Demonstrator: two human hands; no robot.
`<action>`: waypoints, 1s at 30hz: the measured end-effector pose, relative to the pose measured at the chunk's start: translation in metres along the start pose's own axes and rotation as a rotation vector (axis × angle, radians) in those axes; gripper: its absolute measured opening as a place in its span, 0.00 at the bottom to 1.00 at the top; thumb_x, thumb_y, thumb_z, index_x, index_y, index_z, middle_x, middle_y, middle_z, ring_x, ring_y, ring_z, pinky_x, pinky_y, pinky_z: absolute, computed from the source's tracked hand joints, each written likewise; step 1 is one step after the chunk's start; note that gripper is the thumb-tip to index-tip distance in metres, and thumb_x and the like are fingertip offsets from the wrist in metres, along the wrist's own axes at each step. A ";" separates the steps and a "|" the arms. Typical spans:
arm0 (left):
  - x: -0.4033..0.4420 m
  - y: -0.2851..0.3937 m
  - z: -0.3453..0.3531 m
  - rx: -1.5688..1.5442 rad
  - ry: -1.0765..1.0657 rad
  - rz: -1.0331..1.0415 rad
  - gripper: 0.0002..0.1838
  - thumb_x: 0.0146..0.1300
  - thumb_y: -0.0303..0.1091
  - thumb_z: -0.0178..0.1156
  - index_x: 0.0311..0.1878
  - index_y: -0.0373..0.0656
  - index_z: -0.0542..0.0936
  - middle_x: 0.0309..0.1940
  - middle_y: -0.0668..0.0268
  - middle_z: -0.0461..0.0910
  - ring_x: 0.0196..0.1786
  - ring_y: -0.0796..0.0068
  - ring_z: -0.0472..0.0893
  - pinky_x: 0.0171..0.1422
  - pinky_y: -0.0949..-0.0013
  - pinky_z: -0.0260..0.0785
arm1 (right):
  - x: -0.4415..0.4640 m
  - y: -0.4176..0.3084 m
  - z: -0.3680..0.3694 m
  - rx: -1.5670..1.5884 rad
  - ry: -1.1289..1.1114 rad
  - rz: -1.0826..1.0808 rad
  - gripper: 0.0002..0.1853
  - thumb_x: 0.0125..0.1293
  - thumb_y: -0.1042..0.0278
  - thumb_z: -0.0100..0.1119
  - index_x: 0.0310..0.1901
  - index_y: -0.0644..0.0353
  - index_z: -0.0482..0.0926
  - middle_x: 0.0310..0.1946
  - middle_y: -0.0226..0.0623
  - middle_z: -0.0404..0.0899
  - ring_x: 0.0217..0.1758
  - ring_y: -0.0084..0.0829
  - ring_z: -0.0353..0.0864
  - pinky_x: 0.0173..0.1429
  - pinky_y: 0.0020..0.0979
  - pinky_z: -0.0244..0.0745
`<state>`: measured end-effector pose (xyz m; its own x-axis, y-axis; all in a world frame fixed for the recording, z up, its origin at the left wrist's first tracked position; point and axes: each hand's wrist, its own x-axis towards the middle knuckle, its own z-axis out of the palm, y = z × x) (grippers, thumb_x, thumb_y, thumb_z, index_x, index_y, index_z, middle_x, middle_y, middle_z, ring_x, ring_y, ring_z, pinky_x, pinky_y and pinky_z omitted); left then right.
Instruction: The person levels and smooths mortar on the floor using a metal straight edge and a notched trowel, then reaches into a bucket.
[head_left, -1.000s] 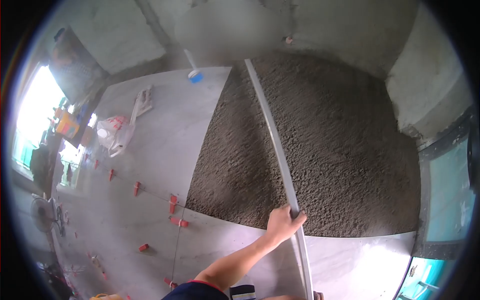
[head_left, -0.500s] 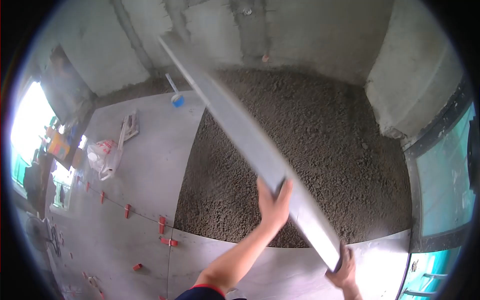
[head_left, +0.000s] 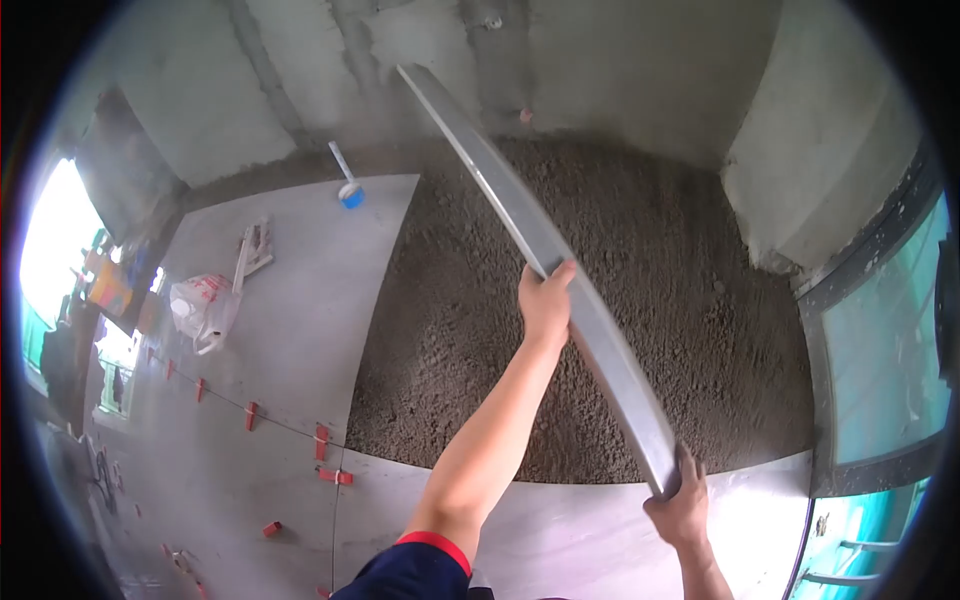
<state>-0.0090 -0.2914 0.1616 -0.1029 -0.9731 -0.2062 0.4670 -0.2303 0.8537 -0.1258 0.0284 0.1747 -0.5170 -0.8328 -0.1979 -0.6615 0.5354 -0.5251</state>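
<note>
A long metal screed bar [head_left: 597,335] slants across the view, its far end raised before the back wall. My left hand [head_left: 547,302] grips it near the middle, thumb on the top face. At the near end my right hand [head_left: 682,505] has its fingers wrapped round the bar's edge. Beneath the bar spreads a bed of grey, crumbly mortar [head_left: 450,330], bordered by laid tiles on the left and in front. Whether the bar touches the mortar anywhere, I cannot tell.
Large pale tiles [head_left: 290,330] carry red levelling wedges [head_left: 321,441] along their joints. A blue-and-white scoop [head_left: 350,193], a white plastic bag [head_left: 205,310] and a notched-looking tool [head_left: 256,247] lie on the left tile. Bare walls [head_left: 620,70] stand behind; a glazed frame [head_left: 880,330] borders the right.
Both hands and the bar have moved; my left hand is farther forward with the arm more stretched. The bar's far end has swung to the right and is steeper in view.
</note>
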 end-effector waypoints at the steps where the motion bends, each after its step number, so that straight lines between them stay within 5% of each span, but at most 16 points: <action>1: -0.007 0.005 -0.011 -0.065 -0.029 -0.004 0.27 0.67 0.33 0.66 0.64 0.30 0.71 0.56 0.52 0.78 0.59 0.61 0.78 0.67 0.58 0.68 | -0.004 -0.001 0.001 -0.064 0.023 -0.028 0.46 0.46 0.75 0.62 0.73 0.70 0.61 0.55 0.59 0.71 0.59 0.58 0.72 0.67 0.52 0.70; 3: -0.028 0.015 -0.033 -0.161 -0.097 -0.024 0.32 0.66 0.34 0.69 0.68 0.32 0.68 0.59 0.52 0.78 0.61 0.60 0.78 0.69 0.57 0.68 | -0.023 0.009 0.017 -0.189 0.064 -0.075 0.47 0.46 0.75 0.62 0.73 0.68 0.59 0.61 0.61 0.68 0.60 0.60 0.71 0.71 0.54 0.63; 8: -0.118 0.021 -0.102 -0.334 -0.147 -0.092 0.39 0.64 0.42 0.72 0.71 0.37 0.64 0.61 0.55 0.75 0.65 0.63 0.75 0.71 0.59 0.66 | -0.068 0.042 0.035 -0.259 0.162 -0.184 0.54 0.41 0.75 0.71 0.75 0.67 0.59 0.60 0.60 0.67 0.60 0.63 0.71 0.64 0.55 0.69; 10: -0.154 0.024 -0.133 -0.318 -0.067 0.010 0.41 0.64 0.45 0.72 0.72 0.37 0.62 0.61 0.55 0.74 0.66 0.65 0.73 0.72 0.59 0.65 | -0.084 0.011 0.031 -0.294 0.269 -0.458 0.49 0.42 0.76 0.67 0.73 0.64 0.64 0.57 0.61 0.74 0.52 0.58 0.79 0.54 0.52 0.80; 12: -0.196 0.038 -0.140 -0.287 0.089 -0.031 0.44 0.64 0.48 0.72 0.73 0.36 0.60 0.62 0.54 0.73 0.66 0.65 0.73 0.72 0.59 0.64 | -0.086 -0.016 0.046 -0.226 0.213 -0.531 0.47 0.42 0.75 0.67 0.72 0.63 0.67 0.55 0.60 0.75 0.52 0.59 0.79 0.54 0.53 0.79; 14: -0.226 0.033 -0.156 -0.228 0.140 -0.005 0.43 0.65 0.44 0.72 0.73 0.36 0.59 0.63 0.54 0.72 0.66 0.66 0.73 0.72 0.61 0.64 | -0.076 -0.050 0.065 -0.312 0.188 -0.634 0.43 0.47 0.73 0.66 0.71 0.63 0.69 0.53 0.59 0.78 0.49 0.59 0.80 0.53 0.52 0.80; 16: -0.245 0.039 -0.180 -0.245 0.318 -0.002 0.36 0.64 0.38 0.73 0.68 0.36 0.66 0.58 0.59 0.76 0.60 0.70 0.77 0.65 0.66 0.69 | -0.081 -0.111 0.083 -0.244 0.235 -0.758 0.28 0.61 0.69 0.65 0.65 0.61 0.75 0.49 0.57 0.81 0.45 0.55 0.83 0.49 0.45 0.81; 18: -0.248 0.051 -0.222 -0.125 0.465 0.047 0.32 0.63 0.36 0.74 0.65 0.36 0.69 0.54 0.61 0.79 0.57 0.72 0.79 0.62 0.68 0.71 | -0.085 -0.111 0.108 -0.149 -0.120 -0.734 0.60 0.37 0.69 0.79 0.76 0.67 0.57 0.64 0.65 0.64 0.61 0.66 0.71 0.65 0.55 0.70; 21: -0.247 0.082 -0.299 -0.138 0.647 0.215 0.30 0.61 0.34 0.74 0.62 0.36 0.72 0.52 0.62 0.81 0.53 0.72 0.81 0.59 0.66 0.74 | -0.086 -0.124 0.143 -0.113 -0.414 -0.754 0.67 0.36 0.57 0.87 0.77 0.68 0.53 0.67 0.67 0.61 0.70 0.66 0.64 0.72 0.54 0.64; 23: -0.260 0.116 -0.359 -0.159 0.770 0.243 0.29 0.61 0.31 0.74 0.61 0.35 0.72 0.52 0.61 0.81 0.52 0.71 0.81 0.57 0.65 0.75 | -0.095 -0.134 0.154 -0.099 -0.634 -0.947 0.66 0.42 0.46 0.84 0.78 0.64 0.52 0.68 0.63 0.61 0.71 0.64 0.63 0.74 0.53 0.62; 25: -0.278 0.138 -0.424 -0.060 0.881 0.206 0.27 0.61 0.33 0.74 0.58 0.33 0.73 0.46 0.57 0.81 0.43 0.69 0.82 0.44 0.63 0.79 | -0.095 -0.126 0.165 -0.073 -0.848 -1.084 0.61 0.48 0.39 0.79 0.77 0.59 0.55 0.67 0.56 0.62 0.69 0.59 0.65 0.71 0.52 0.66; 28: -0.328 0.151 -0.529 0.031 1.025 0.158 0.23 0.62 0.31 0.70 0.56 0.34 0.74 0.40 0.58 0.81 0.39 0.67 0.82 0.40 0.62 0.79 | -0.076 -0.113 0.156 -0.184 -0.913 -1.162 0.45 0.60 0.40 0.70 0.73 0.55 0.65 0.61 0.50 0.70 0.56 0.53 0.79 0.59 0.46 0.78; 30: -0.380 0.153 -0.596 -0.085 0.828 0.095 0.22 0.65 0.30 0.64 0.60 0.34 0.73 0.45 0.56 0.81 0.44 0.62 0.83 0.46 0.56 0.80 | -0.044 -0.106 0.140 -0.291 -0.939 -1.055 0.39 0.63 0.44 0.68 0.71 0.53 0.69 0.62 0.45 0.71 0.52 0.49 0.82 0.55 0.43 0.80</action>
<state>0.6248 0.0484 0.0861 0.6032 -0.6599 -0.4481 0.5089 -0.1142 0.8532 0.0427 -0.0115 0.1230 0.7406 -0.5720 -0.3526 -0.6465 -0.4635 -0.6060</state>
